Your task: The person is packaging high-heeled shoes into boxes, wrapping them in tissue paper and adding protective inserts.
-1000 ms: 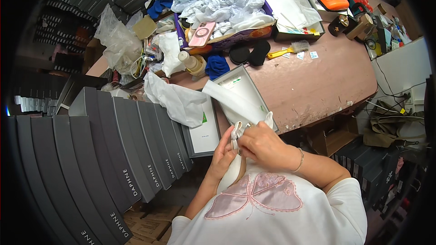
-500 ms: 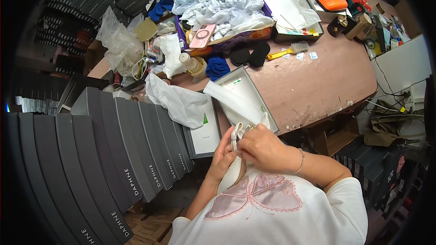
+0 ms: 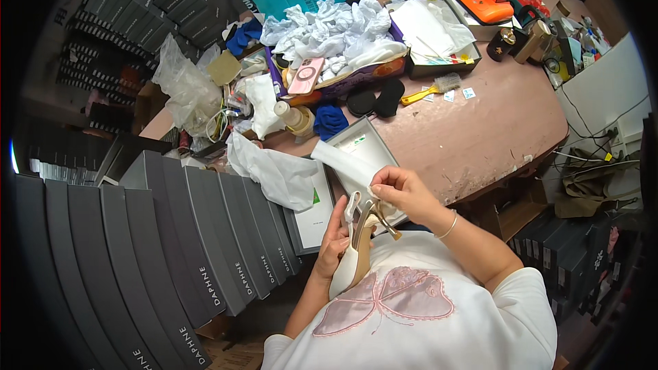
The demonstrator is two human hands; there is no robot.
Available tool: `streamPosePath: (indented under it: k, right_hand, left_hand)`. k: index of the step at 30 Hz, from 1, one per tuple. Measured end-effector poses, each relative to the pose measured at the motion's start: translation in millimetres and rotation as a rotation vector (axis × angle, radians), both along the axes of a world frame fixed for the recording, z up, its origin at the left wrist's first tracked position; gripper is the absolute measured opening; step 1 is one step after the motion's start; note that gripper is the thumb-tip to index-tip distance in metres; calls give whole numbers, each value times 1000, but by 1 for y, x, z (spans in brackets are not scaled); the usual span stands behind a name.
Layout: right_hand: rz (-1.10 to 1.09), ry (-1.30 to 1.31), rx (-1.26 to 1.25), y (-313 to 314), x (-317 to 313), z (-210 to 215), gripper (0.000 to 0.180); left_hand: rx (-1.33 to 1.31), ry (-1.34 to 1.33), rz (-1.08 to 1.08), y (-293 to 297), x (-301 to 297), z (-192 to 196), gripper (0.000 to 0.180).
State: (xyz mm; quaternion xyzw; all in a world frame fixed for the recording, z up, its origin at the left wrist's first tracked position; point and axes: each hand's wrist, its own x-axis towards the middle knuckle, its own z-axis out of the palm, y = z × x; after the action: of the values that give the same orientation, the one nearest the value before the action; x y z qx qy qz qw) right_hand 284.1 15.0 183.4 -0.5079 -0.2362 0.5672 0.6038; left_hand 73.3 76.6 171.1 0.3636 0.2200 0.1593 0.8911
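Note:
A white high-heeled shoe with a beige inner side and a metallic heel is held close to my white top. My left hand is wrapped round the shoe from the left, its index finger stretched up along it. A white strap loop stands up beside that finger. Just above the heel, my right hand pinches a thin pale piece; whether it is strap or wrapping, I cannot tell. Beyond my hands lies an open grey shoe box with white paper inside.
Grey shoe boxes stand in a row at the left. White tissue lies over a box part. On the pink table are a carton of crumpled paper, a phone, a yellow-handled brush and a bottle.
My right hand has lifted away from the shoe's back, up and to the right, fingers pinched. The metallic heel now shows. My left hand still holds the shoe. The view has shifted slightly.

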Motion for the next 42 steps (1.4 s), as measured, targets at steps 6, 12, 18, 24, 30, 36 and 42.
streamPosePath:
  k: [6, 12, 18, 24, 30, 36, 42]
  right_hand:
    - [83, 0, -65, -4, -21, -10, 12]
    - [-66, 251, 24, 1, -19, -19, 8]
    - [32, -513, 260, 0, -9, 17, 9]
    - [-57, -847, 160, 15, -11, -9, 8]
    - [84, -932, 415, -6, -33, 34, 8]
    - [-62, -754, 256, -2, -22, 31, 5]
    - [-117, -677, 199, -1, -5, 39, 10]
  left_hand:
    - [689, 199, 8, 14, -11, -1, 73]
    - [252, 330, -100, 22, -12, 3, 68]
    - [-118, 83, -30, 30, -32, -6, 66]
    - [-193, 10, 3, 21, -33, -13, 65]
    - [-178, 91, -17, 17, -33, -1, 67]
    - [-137, 39, -65, 18, -34, -1, 68]
    - [-332, -22, 105, 20, -25, -22, 71]
